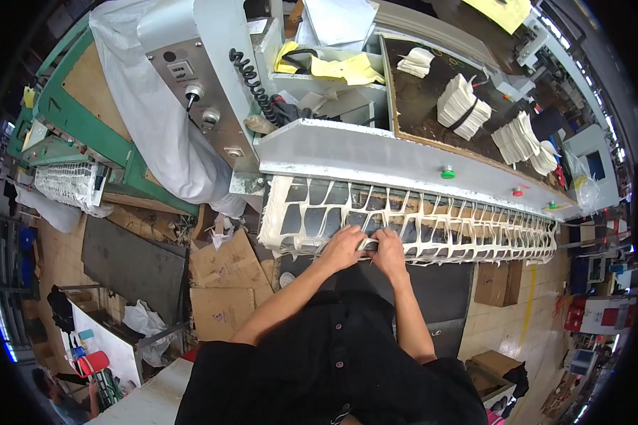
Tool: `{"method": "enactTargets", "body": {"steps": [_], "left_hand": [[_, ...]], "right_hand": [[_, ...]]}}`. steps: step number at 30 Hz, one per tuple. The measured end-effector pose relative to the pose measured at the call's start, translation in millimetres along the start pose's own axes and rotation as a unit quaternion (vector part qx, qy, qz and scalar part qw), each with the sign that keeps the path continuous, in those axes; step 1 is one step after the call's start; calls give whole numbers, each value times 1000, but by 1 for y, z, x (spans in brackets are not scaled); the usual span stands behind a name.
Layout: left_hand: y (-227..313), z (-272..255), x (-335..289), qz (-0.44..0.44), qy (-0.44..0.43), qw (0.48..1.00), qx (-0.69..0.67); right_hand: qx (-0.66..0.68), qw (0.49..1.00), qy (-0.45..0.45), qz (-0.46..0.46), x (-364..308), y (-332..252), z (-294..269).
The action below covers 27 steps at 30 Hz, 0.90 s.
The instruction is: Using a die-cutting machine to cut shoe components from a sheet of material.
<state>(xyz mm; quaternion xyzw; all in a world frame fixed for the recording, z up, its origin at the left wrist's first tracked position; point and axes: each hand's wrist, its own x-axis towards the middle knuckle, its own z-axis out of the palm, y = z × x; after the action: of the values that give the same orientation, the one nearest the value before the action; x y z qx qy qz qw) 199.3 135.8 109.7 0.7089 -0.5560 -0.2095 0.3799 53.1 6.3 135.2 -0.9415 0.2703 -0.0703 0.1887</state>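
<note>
A long cream netting [418, 221] of knotted-looking fabric strips hangs along the front of a grey machine. Its left end is a thicker, frayed roll of cloth [273, 212]. My left hand [343, 248] and my right hand [388, 253] are close together at the netting's lower front edge, left of its middle. Both have their fingers curled and pinched on the cream strips there. A small gap separates the fingertips, and the exact bit of material between them is partly hidden.
Behind the netting runs the grey machine front with a green button [447, 172] and a red button [517, 192]. Stacks of cream fabric pieces [463, 106] lie on the dark tabletop. Flattened cardboard [223, 301] covers the floor at left. A person [62, 397] is at the lower left.
</note>
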Motion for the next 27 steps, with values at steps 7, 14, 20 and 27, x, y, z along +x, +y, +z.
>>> {"method": "enactTargets", "body": {"steps": [7,14,20,27], "left_hand": [[-3,-2,2,-4,-7,1000,-21],[-8,4,-26,44,-35,996,-62],[-45,-52,16,-156,222,944,187],[-73,-88,30,-234,-90,961,117]], "right_hand": [[52,998,2,-29,4,8,1],[76,996,-37,-33,-25,6,1],[84,944,-304,-102,0,-5,-28],[166,975,-124,76,44,-32,18]]}}
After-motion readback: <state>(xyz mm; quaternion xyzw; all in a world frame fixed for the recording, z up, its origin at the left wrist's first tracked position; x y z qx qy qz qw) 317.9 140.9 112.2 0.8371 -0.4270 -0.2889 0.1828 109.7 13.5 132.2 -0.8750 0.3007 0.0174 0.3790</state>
